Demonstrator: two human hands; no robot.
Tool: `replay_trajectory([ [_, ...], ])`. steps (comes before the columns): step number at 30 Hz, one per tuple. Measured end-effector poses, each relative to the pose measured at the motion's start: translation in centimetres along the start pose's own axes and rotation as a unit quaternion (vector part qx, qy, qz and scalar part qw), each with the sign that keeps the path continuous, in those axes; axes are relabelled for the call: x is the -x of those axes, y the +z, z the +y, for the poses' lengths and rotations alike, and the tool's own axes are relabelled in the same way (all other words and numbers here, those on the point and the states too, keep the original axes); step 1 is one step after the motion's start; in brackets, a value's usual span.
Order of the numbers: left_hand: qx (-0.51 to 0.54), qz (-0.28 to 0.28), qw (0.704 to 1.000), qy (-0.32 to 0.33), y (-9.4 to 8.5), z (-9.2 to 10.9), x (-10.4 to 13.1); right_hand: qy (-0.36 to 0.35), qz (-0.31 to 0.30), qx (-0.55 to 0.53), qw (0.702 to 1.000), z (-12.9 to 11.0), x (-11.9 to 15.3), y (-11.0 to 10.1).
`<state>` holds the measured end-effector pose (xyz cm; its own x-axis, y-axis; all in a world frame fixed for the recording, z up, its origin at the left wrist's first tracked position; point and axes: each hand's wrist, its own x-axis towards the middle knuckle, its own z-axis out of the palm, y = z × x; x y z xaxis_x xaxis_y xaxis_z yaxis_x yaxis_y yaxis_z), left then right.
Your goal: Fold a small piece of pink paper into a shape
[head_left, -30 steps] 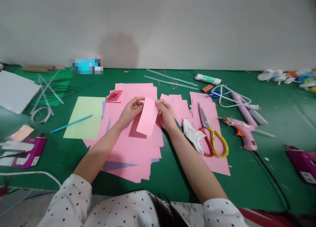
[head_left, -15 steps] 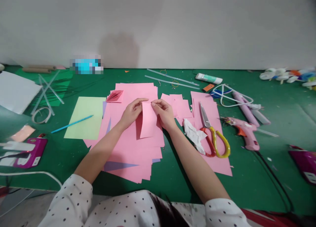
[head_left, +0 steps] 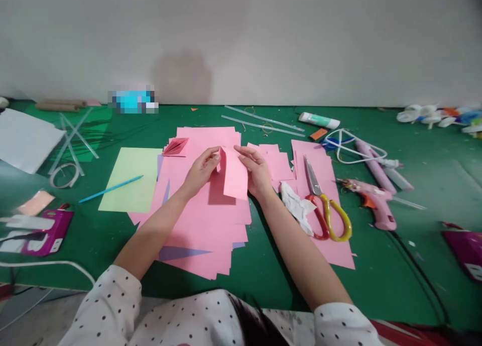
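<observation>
A folded piece of pink paper is held up between my hands, its front flap hanging down and its upper edge bent. My left hand pinches its left side, with thumb and fingers close together. At the upper right edge, my right hand has its thumb and curled fingers on the paper. Under both hands lies a loose stack of pink sheets with some purple showing at the edges. A small pleated pink paper piece rests on the stack's upper left corner.
To the right lie cut pink squares, scissors with red and yellow handles, a crumpled white tissue and a pink glue gun. A blue pencil crosses a pale green sheet on the left. Glue sticks lie behind.
The pink paper has been raised and turned slightly to the right, and its fold has opened out. My right hand's fingers have shifted from its top edge toward its right side.
</observation>
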<state>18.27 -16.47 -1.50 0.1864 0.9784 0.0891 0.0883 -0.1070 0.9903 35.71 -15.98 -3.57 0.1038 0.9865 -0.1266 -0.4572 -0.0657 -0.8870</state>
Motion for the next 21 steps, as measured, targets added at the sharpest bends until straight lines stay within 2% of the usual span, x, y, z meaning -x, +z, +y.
replay_trajectory([
  [5, 0.016, -0.004, 1.0, -0.015, -0.08, -0.6, -0.16, 0.013, -0.01, -0.01, 1.0, 0.22, -0.66, -0.47],
  [11, 0.053, -0.001, 0.998, -0.027, 0.16, -0.73, -0.38, 0.018, -0.004, -0.073, 0.997, 0.47, -0.7, -0.41],
  [15, 0.064, 0.013, 0.998, -0.022, 0.23, -0.43, -0.38, 0.023, -0.018, -0.067, 0.997, 0.31, -0.21, -0.04],
  [21, 0.103, 0.004, 0.994, -0.039, 0.17, -0.41, -0.43, 0.037, -0.003, -0.036, 0.999, 0.39, -0.39, -0.18],
])
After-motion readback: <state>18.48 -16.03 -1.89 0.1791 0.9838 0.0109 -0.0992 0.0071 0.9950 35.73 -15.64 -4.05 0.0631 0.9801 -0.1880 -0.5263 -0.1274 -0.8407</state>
